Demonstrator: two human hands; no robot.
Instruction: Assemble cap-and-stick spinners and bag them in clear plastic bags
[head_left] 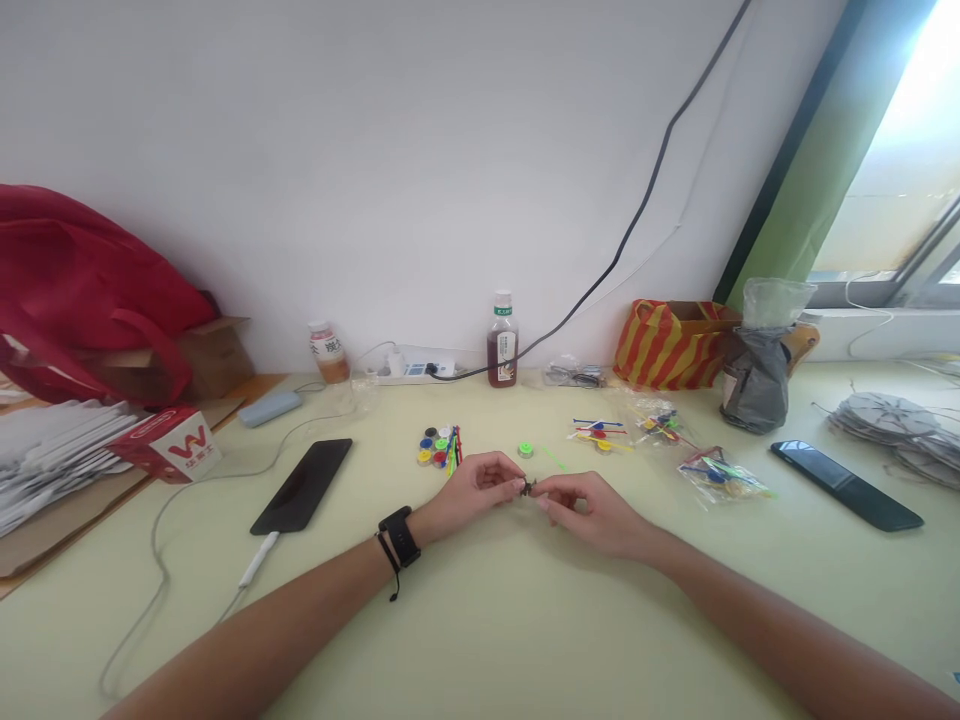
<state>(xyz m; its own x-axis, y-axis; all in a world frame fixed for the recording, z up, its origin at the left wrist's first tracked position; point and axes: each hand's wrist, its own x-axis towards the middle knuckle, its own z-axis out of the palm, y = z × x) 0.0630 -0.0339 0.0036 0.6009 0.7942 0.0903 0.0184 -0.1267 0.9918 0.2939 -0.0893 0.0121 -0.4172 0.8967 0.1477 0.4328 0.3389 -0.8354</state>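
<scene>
Between the fingertips of both hands is a small black piece (pixel 527 489), too small to make out its kind. My left hand (pixel 482 488), with a black watch on the wrist, pinches it from the left. From the right, the thumb and forefinger of my right hand (pixel 589 508) close on its other side. Just beyond the fingers lies a green round disc (pixel 525 450), with a thin green stick (pixel 555 460) beside it. Several coloured discs (pixel 426 457) and a bundle of coloured sticks (pixel 454 450) lie beyond my left hand.
Sticks with discs (pixel 600 434) and clear bags of similar parts (pixel 724 477) lie right of centre. A black phone (pixel 303 487) with a charging cable is at left, another phone (pixel 846 485) at right. A dark bottle (pixel 502 342) and a power strip (pixel 420 372) stand by the wall.
</scene>
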